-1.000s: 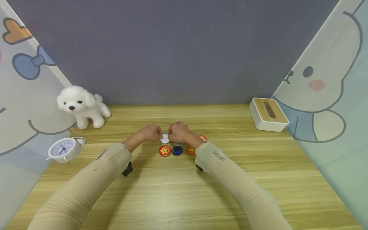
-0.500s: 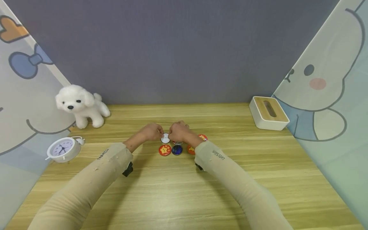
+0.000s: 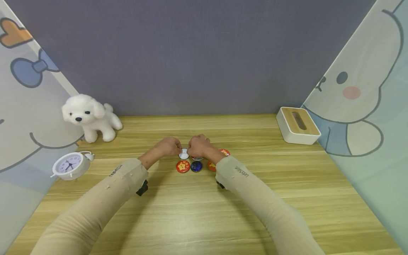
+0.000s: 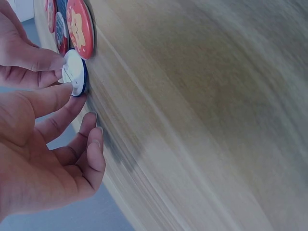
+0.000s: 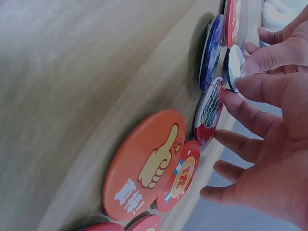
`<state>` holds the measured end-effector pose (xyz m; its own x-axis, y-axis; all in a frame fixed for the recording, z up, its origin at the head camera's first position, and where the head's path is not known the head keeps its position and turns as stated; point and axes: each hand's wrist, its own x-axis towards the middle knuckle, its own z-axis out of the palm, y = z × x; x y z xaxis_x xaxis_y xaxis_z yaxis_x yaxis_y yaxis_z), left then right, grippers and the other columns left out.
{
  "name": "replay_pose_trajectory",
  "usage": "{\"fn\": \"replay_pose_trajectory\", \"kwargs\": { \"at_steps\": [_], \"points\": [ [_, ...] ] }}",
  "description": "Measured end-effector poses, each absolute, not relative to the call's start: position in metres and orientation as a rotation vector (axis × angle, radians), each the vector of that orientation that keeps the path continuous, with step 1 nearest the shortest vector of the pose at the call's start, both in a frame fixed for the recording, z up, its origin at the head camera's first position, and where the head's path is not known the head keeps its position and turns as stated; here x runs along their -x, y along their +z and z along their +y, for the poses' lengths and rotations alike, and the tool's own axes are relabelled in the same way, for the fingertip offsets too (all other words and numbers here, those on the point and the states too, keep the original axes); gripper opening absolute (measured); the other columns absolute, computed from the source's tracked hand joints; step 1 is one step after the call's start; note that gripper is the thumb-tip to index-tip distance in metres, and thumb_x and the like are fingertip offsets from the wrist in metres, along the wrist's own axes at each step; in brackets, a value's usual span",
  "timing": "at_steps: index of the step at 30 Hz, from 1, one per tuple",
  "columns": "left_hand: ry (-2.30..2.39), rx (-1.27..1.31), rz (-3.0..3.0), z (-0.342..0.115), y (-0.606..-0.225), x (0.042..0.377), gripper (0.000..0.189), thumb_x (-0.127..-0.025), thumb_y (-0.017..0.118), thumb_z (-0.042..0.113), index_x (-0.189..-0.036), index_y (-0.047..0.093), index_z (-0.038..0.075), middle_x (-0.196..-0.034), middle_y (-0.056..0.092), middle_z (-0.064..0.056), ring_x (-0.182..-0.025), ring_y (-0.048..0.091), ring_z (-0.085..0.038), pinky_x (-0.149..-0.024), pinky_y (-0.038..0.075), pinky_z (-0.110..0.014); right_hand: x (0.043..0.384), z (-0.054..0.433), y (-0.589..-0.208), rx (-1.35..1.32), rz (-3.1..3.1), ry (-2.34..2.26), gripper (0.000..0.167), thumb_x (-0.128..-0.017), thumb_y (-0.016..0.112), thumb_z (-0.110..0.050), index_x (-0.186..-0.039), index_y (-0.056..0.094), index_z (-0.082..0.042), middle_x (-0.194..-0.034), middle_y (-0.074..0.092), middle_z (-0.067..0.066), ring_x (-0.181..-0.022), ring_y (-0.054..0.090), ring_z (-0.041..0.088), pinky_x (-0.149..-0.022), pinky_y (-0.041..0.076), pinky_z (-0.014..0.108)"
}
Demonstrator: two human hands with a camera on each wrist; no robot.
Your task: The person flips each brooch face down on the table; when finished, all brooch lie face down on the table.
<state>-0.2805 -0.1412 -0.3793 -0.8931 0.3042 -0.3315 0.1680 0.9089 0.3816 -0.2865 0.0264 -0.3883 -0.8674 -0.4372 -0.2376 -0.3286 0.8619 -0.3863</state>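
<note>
Both hands meet at a round button badge (image 3: 183, 154), white side up with a dark blue rim. Thumb and forefinger of my left hand (image 3: 169, 146) pinch its left edge; the other fingers curl loosely in the left wrist view. On the opposite edge, my right hand (image 3: 198, 146) pinches with thumb and forefinger, its remaining fingers spread in the right wrist view. Just in front lie a red star badge (image 3: 183, 166) and a blue badge (image 3: 196, 166). A red-and-white badge (image 5: 210, 113) lies under the right fingers.
An orange-red badge with a pointing hand (image 5: 147, 163) and other red badges (image 5: 180, 178) lie to the right, partly hidden by the right forearm. A plush dog (image 3: 92, 118) and alarm clock (image 3: 71, 165) stand left. A tissue box (image 3: 298, 126) sits back right.
</note>
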Motion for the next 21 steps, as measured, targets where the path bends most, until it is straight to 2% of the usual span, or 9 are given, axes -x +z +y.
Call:
{"fn": "replay_pose_trajectory", "kwargs": {
  "at_steps": [3, 7, 10, 15, 17, 21],
  "points": [
    [0.504, -0.346, 2.680, -0.141, -0.380, 0.280, 0.022, -0.098, 0.061, 0.019, -0.109, 0.071, 0.002, -0.109, 0.071, -0.013, -0.093, 0.061, -0.023, -0.085, 0.051, -0.040, 0.286, 0.027, -0.389, 0.568, 2.710, -0.492, 0.043, -0.093, 0.058, -0.019, -0.051, 0.050, -0.019, -0.054, 0.045, -0.004, -0.140, 0.040, 0.037, -0.115, 0.025, 0.064],
    [0.504, -0.346, 2.683, -0.141, -0.382, 0.279, 0.021, -0.097, 0.061, 0.019, -0.108, 0.071, 0.004, -0.109, 0.071, -0.012, -0.095, 0.061, -0.024, -0.086, 0.052, -0.041, 0.285, 0.027, -0.389, 0.570, 2.712, -0.506, 0.042, -0.092, 0.058, -0.018, -0.051, 0.049, -0.019, -0.054, 0.044, -0.004, -0.139, 0.041, 0.038, -0.115, 0.025, 0.064],
    [0.491, -0.343, 2.692, -0.141, -0.382, 0.279, 0.021, -0.096, 0.062, 0.020, -0.106, 0.072, 0.005, -0.110, 0.071, -0.012, -0.097, 0.062, -0.024, -0.089, 0.052, -0.042, 0.285, 0.028, -0.388, 0.567, 2.717, -0.518, 0.036, -0.091, 0.059, -0.017, -0.055, 0.054, -0.017, -0.064, 0.056, -0.003, -0.138, 0.041, 0.038, -0.113, 0.028, 0.063],
    [0.477, -0.354, 2.723, -0.142, -0.380, 0.279, 0.022, -0.096, 0.062, 0.021, -0.107, 0.073, 0.006, -0.113, 0.072, -0.012, -0.100, 0.064, -0.026, -0.090, 0.053, -0.044, 0.289, 0.032, -0.389, 0.570, 2.749, -0.472, 0.014, -0.093, 0.059, -0.022, -0.085, 0.071, -0.019, -0.105, 0.068, -0.001, -0.135, 0.043, 0.037, -0.108, 0.035, 0.057],
    [0.494, -0.345, 2.726, -0.142, -0.378, 0.279, 0.022, -0.096, 0.062, 0.022, -0.108, 0.073, 0.007, -0.113, 0.072, -0.012, -0.097, 0.064, -0.026, -0.087, 0.053, -0.043, 0.291, 0.036, -0.389, 0.578, 2.762, -0.445, 0.014, -0.094, 0.059, -0.025, -0.098, 0.072, -0.020, -0.114, 0.068, 0.000, -0.134, 0.044, 0.038, -0.107, 0.037, 0.055],
    [0.526, -0.350, 2.732, -0.141, -0.375, 0.279, 0.023, -0.097, 0.060, 0.025, -0.109, 0.071, 0.009, -0.112, 0.071, -0.010, -0.088, 0.062, -0.022, -0.076, 0.051, -0.038, 0.292, 0.044, -0.387, 0.613, 2.768, -0.435, 0.024, -0.094, 0.060, -0.024, -0.112, 0.072, -0.016, -0.126, 0.068, 0.004, -0.138, 0.041, 0.040, -0.111, 0.036, 0.055]
  ]
}}
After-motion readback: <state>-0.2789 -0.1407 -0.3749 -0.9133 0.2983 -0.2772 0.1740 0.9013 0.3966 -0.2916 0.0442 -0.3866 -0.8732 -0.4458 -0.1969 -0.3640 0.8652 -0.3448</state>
